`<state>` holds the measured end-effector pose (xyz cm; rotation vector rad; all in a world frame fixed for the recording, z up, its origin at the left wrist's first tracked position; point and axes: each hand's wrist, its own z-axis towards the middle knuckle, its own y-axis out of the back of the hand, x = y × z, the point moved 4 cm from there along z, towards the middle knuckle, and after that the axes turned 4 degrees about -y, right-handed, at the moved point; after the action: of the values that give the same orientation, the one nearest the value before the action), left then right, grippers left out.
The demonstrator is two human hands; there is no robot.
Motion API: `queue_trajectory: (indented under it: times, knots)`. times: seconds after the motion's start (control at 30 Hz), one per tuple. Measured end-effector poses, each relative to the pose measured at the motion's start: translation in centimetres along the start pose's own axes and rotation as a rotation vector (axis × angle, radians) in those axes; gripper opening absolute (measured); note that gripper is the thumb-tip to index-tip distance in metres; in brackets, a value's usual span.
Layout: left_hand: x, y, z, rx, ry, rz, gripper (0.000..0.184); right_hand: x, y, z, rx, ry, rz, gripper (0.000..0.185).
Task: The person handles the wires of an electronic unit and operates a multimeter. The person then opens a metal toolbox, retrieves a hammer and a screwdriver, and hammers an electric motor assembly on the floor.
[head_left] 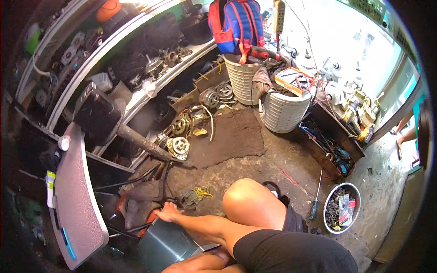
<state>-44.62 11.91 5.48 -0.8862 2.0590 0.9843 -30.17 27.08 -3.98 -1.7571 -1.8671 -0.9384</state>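
My right hand [169, 212] reaches across to the left, its fingers spread over the upper edge of a dark grey-green metal casing [165, 243]. Just past the fingertips, a red-orange part [151, 216] shows beside a grey-brown cloth-like piece [140, 213]. Bare skin at the bottom edge seems to be my left arm or hand [205, 263], low against the casing; its fingers cannot be made out. A small tangle of yellow wire [202, 192] lies on the floor beyond my right hand.
My bent knee [246, 202] is in the middle. To the right are a screwdriver [314, 210], a bowl [326, 218] of small metal parts and a wooden tool box [353, 146]. A pink-topped board [81, 191] stands left; motor parts [178, 147] lie near the shelves.
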Motion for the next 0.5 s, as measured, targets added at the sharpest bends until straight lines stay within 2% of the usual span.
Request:
queue_trajectory:
  times: [0.2, 0.4, 0.5]
  knots:
    - [4.7, 2.9, 0.2, -0.169, -0.02, 0.018, 0.034, 0.3, -4.5, 0.3, -0.005, 0.076, -0.048, 0.09]
    - [8.6, 4.2, 0.5, -0.306, -0.012, 0.049, 0.031, -2.3, -8.3, -1.6, -0.099, 0.272, -0.121, 0.085]
    - [10.1, 4.6, 0.9, -0.359, 0.013, 0.097, 0.03, -2.6, -8.6, -0.8, -0.086, 0.267, -0.116, 0.082]
